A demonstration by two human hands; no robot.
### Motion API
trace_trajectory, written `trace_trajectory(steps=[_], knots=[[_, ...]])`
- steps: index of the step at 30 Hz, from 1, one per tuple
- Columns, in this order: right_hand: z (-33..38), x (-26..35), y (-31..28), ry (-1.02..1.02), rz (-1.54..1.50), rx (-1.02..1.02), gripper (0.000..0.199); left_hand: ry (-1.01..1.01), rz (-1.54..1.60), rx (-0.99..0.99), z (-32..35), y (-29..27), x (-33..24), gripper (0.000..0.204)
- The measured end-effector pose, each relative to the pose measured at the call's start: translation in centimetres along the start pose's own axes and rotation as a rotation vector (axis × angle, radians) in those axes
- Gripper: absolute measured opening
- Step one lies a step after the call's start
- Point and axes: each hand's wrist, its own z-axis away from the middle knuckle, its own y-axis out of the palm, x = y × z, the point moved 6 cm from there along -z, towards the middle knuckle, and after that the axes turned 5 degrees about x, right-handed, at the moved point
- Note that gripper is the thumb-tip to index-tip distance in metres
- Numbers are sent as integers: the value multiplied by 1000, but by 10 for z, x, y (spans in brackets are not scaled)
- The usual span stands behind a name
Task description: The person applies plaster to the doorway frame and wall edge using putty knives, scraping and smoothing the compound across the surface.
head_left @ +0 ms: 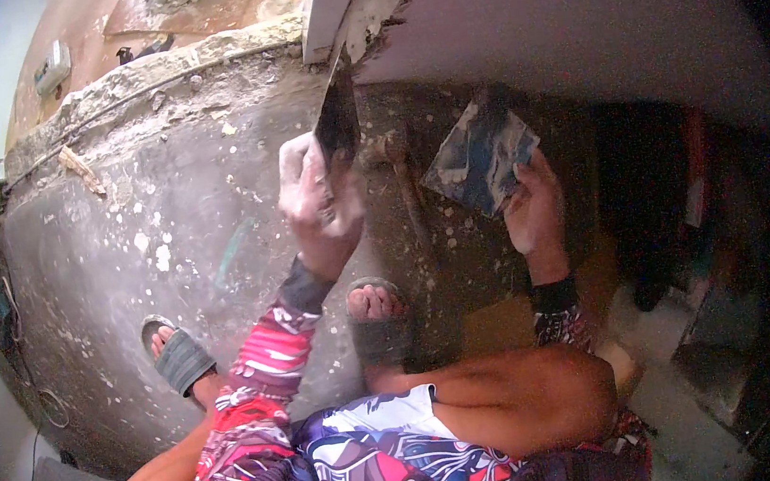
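1. The left hand (319, 205) is closed around the handle of a dark-bladed trowel (337, 118); the fingers are wrapped tight together, and the blade is pointed up at the broken lower edge of the plastered wall (569, 20).
2. The right hand (534, 214) is held to the right of the trowel, below the same wall edge. A flat square plaster board (480, 158), smeared blue-grey, is gripped from beneath; the thumb is seen at the board's near edge, but how the other fingers are set cannot be told, as they are hidden under it.
3. The speckled concrete floor (168, 256) lies below the wall edge, with two sandalled feet (375, 322) planted on it near the hands.
4. Risk, as judged: the crumbling edge may be broken further if the blade tip is levered against it.
5. Risk, as judged: the board is tilted, so any material on it may slide off toward the floor.
6. Risk, as judged: loose fragments may fall onto the exposed toes.
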Motion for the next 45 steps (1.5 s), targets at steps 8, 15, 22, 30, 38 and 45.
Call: trace_trajectory(steps=[8,15,22,30,38,45], knots=[[4,-9,-25,44,-14,42,45,17,-153,-161,-8,43,3,47],[5,-20,-18,51,-43,52,46,11,-275,-76,5,83,0,66],[10,-21,-19,55,-34,11,49,1,-249,-82,21,85,6,61],[14,-19,-41,56,-49,-63,47,69,-62,-15,24,29,-3,53],[8,-35,-10,113,-181,107,41,-619,584,348,-12,-22,51,15],[23,-82,68,371,-458,433,35,-962,858,726,-9,-5,54,20]])
